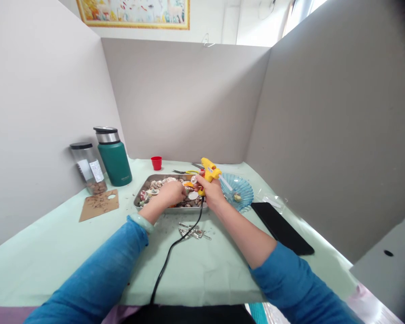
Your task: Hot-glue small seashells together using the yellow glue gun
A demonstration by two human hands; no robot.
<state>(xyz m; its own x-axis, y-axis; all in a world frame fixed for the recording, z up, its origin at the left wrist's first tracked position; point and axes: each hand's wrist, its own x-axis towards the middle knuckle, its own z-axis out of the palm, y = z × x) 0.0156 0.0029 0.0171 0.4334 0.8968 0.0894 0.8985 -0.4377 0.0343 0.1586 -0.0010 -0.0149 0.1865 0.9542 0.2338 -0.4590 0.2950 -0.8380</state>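
A yellow hot glue gun [210, 170] is gripped in my right hand [212, 190], with a clear glue stick [226, 182] poking out of its back. By the right thumb shows a small whitish round piece [193, 179], too small to name. My left hand [174, 192] reaches over a metal tray [170, 210] full of seashells [155, 185]; its fingers are curled together, and what they pinch, if anything, is hidden. Beside those fingers is a white oval piece [193, 195]. From the gun a black cord [170, 253] runs down to the table's front edge.
Metal clips [195, 232] lie before the tray. Right of it are a blue scalloped plate [245, 189] and a black phone-like slab [281, 228]. A green bottle [114, 164], a clear jar [89, 168], a brown card [99, 207], a red cup [156, 163] and pliers [185, 172] surround the left and back.
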